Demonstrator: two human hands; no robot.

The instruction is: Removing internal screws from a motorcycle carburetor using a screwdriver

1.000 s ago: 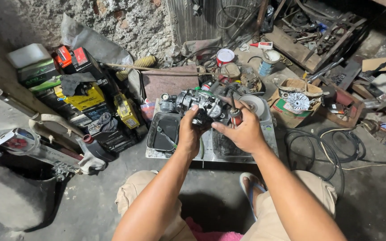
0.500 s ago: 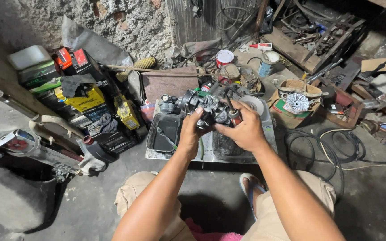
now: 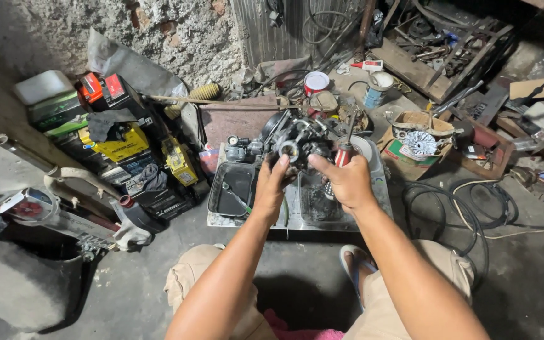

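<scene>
Hands first: the left hand (image 3: 272, 182) and right hand (image 3: 347, 182) both grip a dark metal carburetor (image 3: 300, 143), held in the air above a flat metal tray (image 3: 379, 195) on the floor. The left hand wraps the lower left of the body, thumb near a round port. The right hand steadies the right side, fingers curled about it. A red-handled tool (image 3: 342, 154) stands just beside the right hand; whether that hand also holds it cannot be told.

Below the hands, a black pan (image 3: 231, 189) sits on the tray with a small wrench lying in it. A second, grimy pan lies directly under the carburetor.

Further out: stacked batteries (image 3: 121, 141) to the left, a red-and-white can (image 3: 316, 82) and a cup (image 3: 379, 85) behind, a cardboard box (image 3: 420, 135) with a finned metal part to the right, and black cable (image 3: 461, 208) coiled on the floor.

Risks, as judged from this position:
- Grip loss. Oily surfaces could let the carburetor slip and drop onto the pans.
- Small parts. Anything loose could fall into the clutter and be lost.
- Spillage. Tilting the body may release residual fluid onto the person's legs.
- Crowding. The upright tool could be knocked over by the right hand.
</scene>
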